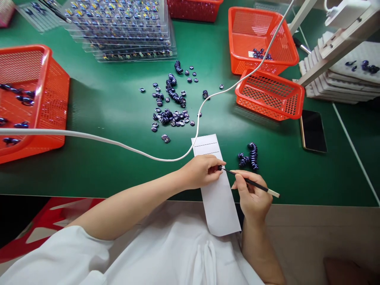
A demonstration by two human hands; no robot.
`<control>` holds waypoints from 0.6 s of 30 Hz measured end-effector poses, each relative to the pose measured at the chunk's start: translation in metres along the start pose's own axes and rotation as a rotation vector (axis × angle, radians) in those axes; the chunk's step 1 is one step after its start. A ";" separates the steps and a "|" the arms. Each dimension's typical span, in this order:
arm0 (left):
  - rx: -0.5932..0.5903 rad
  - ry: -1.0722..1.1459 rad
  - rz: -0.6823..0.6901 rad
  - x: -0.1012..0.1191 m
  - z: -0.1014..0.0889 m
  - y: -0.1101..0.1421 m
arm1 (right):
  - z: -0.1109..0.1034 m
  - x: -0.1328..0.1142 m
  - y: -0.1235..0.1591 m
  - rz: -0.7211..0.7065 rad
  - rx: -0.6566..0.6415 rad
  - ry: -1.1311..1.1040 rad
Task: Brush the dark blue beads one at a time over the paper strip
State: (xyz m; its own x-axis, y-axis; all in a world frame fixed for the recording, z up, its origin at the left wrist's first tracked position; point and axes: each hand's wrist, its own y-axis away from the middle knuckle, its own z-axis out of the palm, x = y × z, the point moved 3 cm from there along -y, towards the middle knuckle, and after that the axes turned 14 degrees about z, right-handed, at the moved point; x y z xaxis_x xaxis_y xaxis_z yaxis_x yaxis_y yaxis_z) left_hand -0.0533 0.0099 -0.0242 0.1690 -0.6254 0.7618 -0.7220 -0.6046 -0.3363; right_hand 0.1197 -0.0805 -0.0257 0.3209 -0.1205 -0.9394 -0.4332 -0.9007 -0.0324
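Pinched in the fingertips of my left hand (204, 171) is a small dark piece (220, 168), mostly covered by the fingers. My right hand (254, 194) grips a thin black brush-like tool (255, 183) with a pale end, and its fine tip meets the dark piece. Beneath the left hand a white paper strip (221, 209) with ruled lines hangs over the table's front edge. A short row of shiny dark-blue beads (253, 155) lies beyond the right hand. Farther off, loose beads of the same kind (168, 116) are scattered on the green table.
A white cable (142, 152) loops across the table near my left hand. Red baskets stand at the left (53, 95) and right (270, 95). Stacked clear trays (133, 39) sit at the back, a phone (313, 130) at the right beside a metal frame (335, 43).
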 end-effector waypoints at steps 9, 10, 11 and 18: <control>0.007 0.024 -0.014 -0.001 0.002 -0.001 | 0.004 0.006 0.002 -0.018 0.046 0.039; 0.013 0.032 -0.019 0.000 0.002 -0.001 | 0.004 0.005 0.002 -0.020 0.048 0.029; 0.021 0.039 -0.021 0.000 0.002 -0.001 | 0.003 0.005 0.002 -0.020 0.048 0.010; 0.101 -0.384 -0.179 0.000 -0.048 0.006 | -0.015 0.000 -0.003 0.049 0.153 -0.204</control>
State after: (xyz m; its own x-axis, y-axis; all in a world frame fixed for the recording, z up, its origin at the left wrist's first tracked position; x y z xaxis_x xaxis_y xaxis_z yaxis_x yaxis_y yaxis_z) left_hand -0.0893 0.0296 0.0005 0.5371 -0.6326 0.5580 -0.5924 -0.7538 -0.2844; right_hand 0.1333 -0.0840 -0.0202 0.1268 -0.0614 -0.9900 -0.5716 -0.8202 -0.0223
